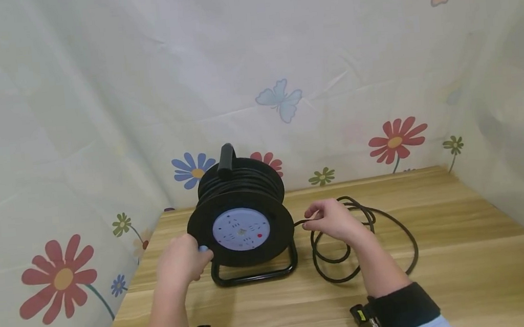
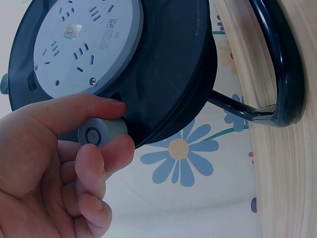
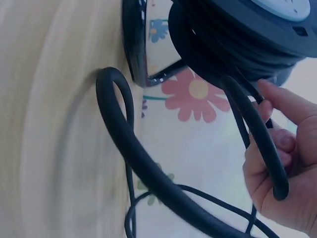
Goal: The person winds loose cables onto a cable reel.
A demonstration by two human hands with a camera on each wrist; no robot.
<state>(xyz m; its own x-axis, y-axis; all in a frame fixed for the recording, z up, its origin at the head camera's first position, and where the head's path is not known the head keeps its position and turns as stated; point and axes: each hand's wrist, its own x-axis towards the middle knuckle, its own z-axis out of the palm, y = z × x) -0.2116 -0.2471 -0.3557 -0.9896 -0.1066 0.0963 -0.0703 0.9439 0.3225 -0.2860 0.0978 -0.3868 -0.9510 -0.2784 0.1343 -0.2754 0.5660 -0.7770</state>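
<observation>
A black cable reel (image 1: 241,227) stands upright on its tubular frame (image 1: 255,277), cable wound thickly between its two discs. Its front carries a pale round socket panel (image 1: 241,229) with a red button. My left hand (image 1: 182,259) is at the reel's lower left edge; in the left wrist view its thumb and fingers pinch a small grey crank knob (image 2: 102,132). On the reel's other side, my right hand (image 1: 333,222) pinches the black cable (image 1: 300,222) close to where it leaves the drum. Loose loops of that cable (image 3: 143,163) pass in front of the right palm.
Slack cable loops (image 1: 413,244) lie on the wooden table (image 1: 487,264), right of the reel and partly behind the right forearm. A curtain (image 1: 327,50) printed with flowers and butterflies hangs behind the table and at both sides. The reel's carrying handle (image 1: 227,159) sticks up on top.
</observation>
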